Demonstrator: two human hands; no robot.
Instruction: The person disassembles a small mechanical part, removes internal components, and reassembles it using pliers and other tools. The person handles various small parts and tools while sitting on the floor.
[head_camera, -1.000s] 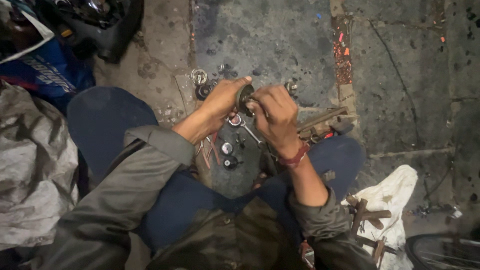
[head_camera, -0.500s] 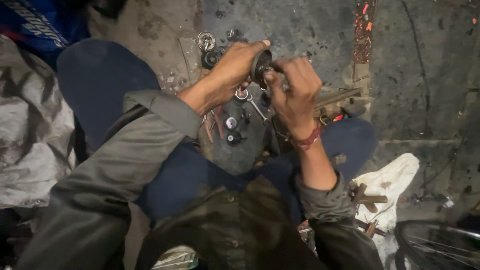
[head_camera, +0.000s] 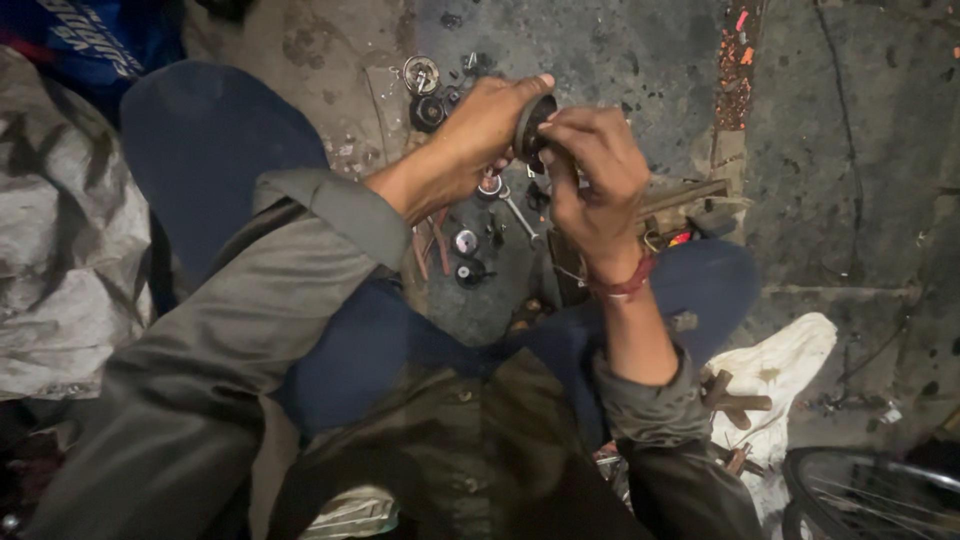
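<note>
Together both hands, left (head_camera: 480, 135) and right (head_camera: 590, 175), grip a dark disc (head_camera: 530, 125) held on edge.

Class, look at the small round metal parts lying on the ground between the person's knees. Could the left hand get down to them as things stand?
Probably not at once: the left hand grips the dark round part together with the right hand. Once freed, the way looks open, as the small round parts lie uncovered just below.

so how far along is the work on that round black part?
Done: small parts already lie loose on the ground. In hand: left hand and right hand both grip the round black part. Left: those parts and the wrench lie untouched.
</note>
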